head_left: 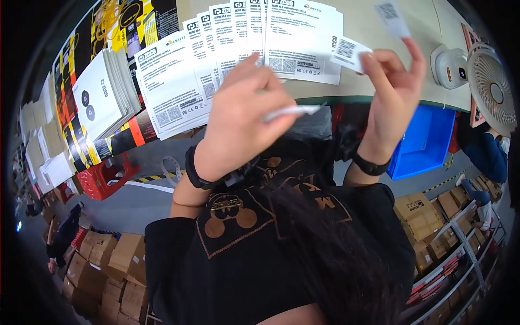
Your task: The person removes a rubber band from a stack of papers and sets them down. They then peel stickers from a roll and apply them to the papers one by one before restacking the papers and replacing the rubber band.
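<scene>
Printed white sheets (pixel 303 38) lie fanned out across the table in front of me. My left hand (pixel 244 108) is curled closed over their near edge, and a narrow white paper strip (pixel 292 111) sticks out from its palm side. To the right, my raised right hand (pixel 392 86) pinches a small white label with a square code (pixel 349 52) beside the sheets' right edge. A second coded label (pixel 392 19) clings to the tip of an extended finger of that hand. Slight blur hides the left fingertips.
At the left, a stack of white booklets (pixel 100 95) sits on black-and-yellow packaging. A small fan (pixel 490 84) and a white rounded device (pixel 449 66) stand at the right. Below the table edge are a blue bin (pixel 422 143) and a red stool (pixel 105 176).
</scene>
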### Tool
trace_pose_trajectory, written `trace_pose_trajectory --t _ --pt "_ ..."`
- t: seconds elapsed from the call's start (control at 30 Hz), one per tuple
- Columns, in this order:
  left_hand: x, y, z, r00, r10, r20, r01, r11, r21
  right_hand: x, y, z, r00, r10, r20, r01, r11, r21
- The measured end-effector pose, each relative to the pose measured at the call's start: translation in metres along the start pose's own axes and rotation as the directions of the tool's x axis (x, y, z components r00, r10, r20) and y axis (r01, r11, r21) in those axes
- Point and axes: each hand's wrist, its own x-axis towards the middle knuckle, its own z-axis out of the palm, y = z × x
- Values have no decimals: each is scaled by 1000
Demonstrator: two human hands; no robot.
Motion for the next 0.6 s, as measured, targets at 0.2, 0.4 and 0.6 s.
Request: trace_pose_trajectory --t 0.2,0.4,0.6 --pt "-16 -11 30 984 90 154 -124 965 230 9 44 -2 972 210 108 -183 959 -218" --pt "-27 -11 44 978 85 190 -131 961 242 10 59 0 961 251 118 -229 958 -174" --pt "-26 -11 45 972 61 226 -125 952 280 22 97 2 889 -307 340 91 846 525"
